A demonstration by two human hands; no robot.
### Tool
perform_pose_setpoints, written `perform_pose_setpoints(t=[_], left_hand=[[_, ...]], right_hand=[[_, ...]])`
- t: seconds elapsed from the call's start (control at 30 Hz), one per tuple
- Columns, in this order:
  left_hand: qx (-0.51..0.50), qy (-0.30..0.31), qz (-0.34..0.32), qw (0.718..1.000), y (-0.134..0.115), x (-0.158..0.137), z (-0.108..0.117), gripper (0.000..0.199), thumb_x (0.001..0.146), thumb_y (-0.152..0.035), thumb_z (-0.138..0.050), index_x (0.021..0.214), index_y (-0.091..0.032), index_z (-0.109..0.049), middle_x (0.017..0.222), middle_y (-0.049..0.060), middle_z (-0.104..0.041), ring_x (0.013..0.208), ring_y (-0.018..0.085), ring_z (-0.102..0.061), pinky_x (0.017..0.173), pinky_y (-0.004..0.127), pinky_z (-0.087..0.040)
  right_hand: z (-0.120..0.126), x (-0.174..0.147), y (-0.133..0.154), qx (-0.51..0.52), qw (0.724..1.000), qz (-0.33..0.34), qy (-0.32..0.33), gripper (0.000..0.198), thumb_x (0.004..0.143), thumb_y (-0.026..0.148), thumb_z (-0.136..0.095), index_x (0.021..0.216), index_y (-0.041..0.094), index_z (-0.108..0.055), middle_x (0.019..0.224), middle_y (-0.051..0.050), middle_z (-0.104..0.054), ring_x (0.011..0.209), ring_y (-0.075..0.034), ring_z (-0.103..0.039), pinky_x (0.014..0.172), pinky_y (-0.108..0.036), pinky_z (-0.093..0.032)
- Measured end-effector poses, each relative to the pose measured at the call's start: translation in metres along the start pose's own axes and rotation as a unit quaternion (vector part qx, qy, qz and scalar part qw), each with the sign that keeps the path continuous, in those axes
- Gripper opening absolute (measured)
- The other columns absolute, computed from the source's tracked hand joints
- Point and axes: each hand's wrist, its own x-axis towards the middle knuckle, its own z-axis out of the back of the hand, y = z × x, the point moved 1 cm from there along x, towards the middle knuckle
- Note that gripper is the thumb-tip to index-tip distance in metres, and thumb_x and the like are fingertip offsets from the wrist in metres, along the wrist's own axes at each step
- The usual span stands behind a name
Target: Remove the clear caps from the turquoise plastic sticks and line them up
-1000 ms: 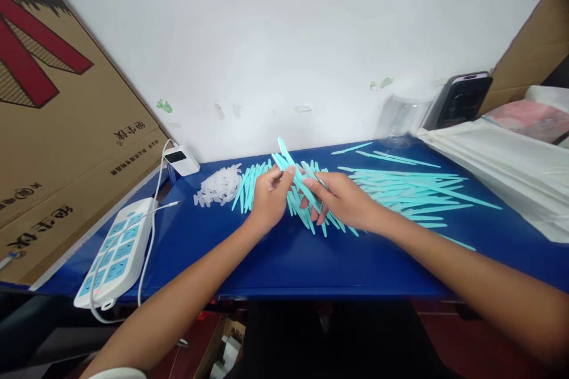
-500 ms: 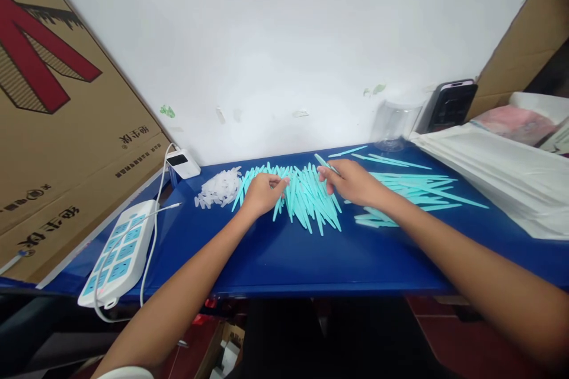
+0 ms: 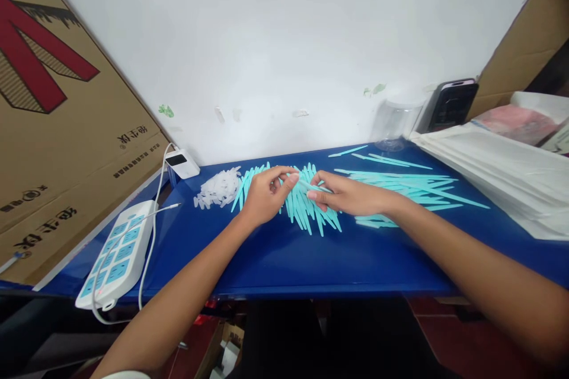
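Two bare hands at work over a blue table (image 3: 288, 266), with places given relative to the central pile (image 3: 302, 216) of slender turquoise sticks. The right hand (image 3: 344, 192), above the right part of the central pile, grips a turquoise stick (image 3: 306, 184) between thumb and fingers; the stick lies slantwise over the pile, its far end pointing toward the left hand. The left hand (image 3: 264, 194), above the left part of the central pile, has its thumb and forefinger drawn together at that end of the stick; whether they grip it or something small cannot be told. Just left of the central pile is a heap of small whitish translucent pieces (image 3: 219, 188); farther left are a white device (image 3: 182, 163) and a power strip (image 3: 118, 254), the latter also nearer the wearer. To the right of the central pile lies a second group of turquoise sticks (image 3: 418, 188), partly behind the right forearm. A clear jar (image 3: 395, 124) stands beyond and right of the central pile, with white sheeting (image 3: 489, 172) farther right.
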Motion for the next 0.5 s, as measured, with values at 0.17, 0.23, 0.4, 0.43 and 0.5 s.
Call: perform_pose_setpoints(t=[0.17, 0.23, 0.4, 0.43, 0.5], left_hand=[[-0.015, 0.122, -0.038, 0.992, -0.007, -0.009, -0.007, 0.035, 0.099, -0.052, -0.065, 0.101, -0.020, -0.079, 0.064, -0.001, -0.060, 0.051, 0.010, -0.038, 0.053, 0.026, -0.032], [-0.032, 0.149, -0.027, 0.988, -0.007, -0.011, -0.010, 0.036, 0.100, -0.053, -0.063, 0.099, -0.020, -0.079, 0.064, -0.001, -0.060, 0.049, 0.010, -0.036, 0.051, 0.026, -0.030], [-0.064, 0.150, 0.007, 0.987, -0.004, -0.012, -0.014, 0.038, 0.099, -0.055, -0.064, 0.096, -0.020, -0.078, 0.064, 0.000, -0.062, 0.048, 0.010, -0.042, 0.049, 0.025, -0.032], [-0.070, 0.139, 0.016, 0.988, -0.002, -0.011, -0.014, 0.037, 0.098, -0.055, -0.066, 0.096, -0.020, -0.078, 0.064, 0.001, -0.063, 0.049, 0.011, -0.045, 0.049, 0.025, -0.034], [-0.087, 0.115, 0.035, 0.989, 0.000, -0.009, -0.011, 0.036, 0.095, -0.054, -0.069, 0.096, -0.019, -0.078, 0.070, 0.003, -0.068, 0.054, 0.012, -0.055, 0.051, 0.025, -0.040]], right_hand=[[-0.005, -0.001, -0.001, 0.012, 0.998, 0.041, 0.056, 0.039, 0.099, 0.057, -0.064, 0.114, 0.024, -0.048, 0.087, -0.001, -0.067, 0.074, -0.018, -0.059, 0.062, -0.030, -0.045], [-0.006, -0.002, 0.000, 0.021, 0.996, 0.056, 0.061, 0.041, 0.097, 0.055, -0.066, 0.118, 0.025, -0.048, 0.100, -0.004, -0.069, 0.086, -0.021, -0.064, 0.068, -0.031, -0.048], [-0.006, -0.003, 0.001, 0.008, 0.996, 0.072, 0.051, 0.040, 0.098, 0.055, -0.065, 0.120, 0.025, -0.049, 0.108, -0.006, -0.070, 0.090, -0.021, -0.067, 0.069, -0.030, -0.048], [-0.004, -0.002, 0.000, -0.003, 0.997, 0.066, 0.040, 0.039, 0.100, 0.056, -0.062, 0.120, 0.025, -0.050, 0.101, -0.004, -0.071, 0.082, -0.019, -0.065, 0.066, -0.029, -0.047], [-0.001, -0.001, -0.003, -0.028, 0.998, 0.053, 0.007, 0.038, 0.101, 0.059, -0.058, 0.116, 0.025, -0.053, 0.089, -0.001, -0.069, 0.068, -0.017, -0.058, 0.062, -0.029, -0.043]])
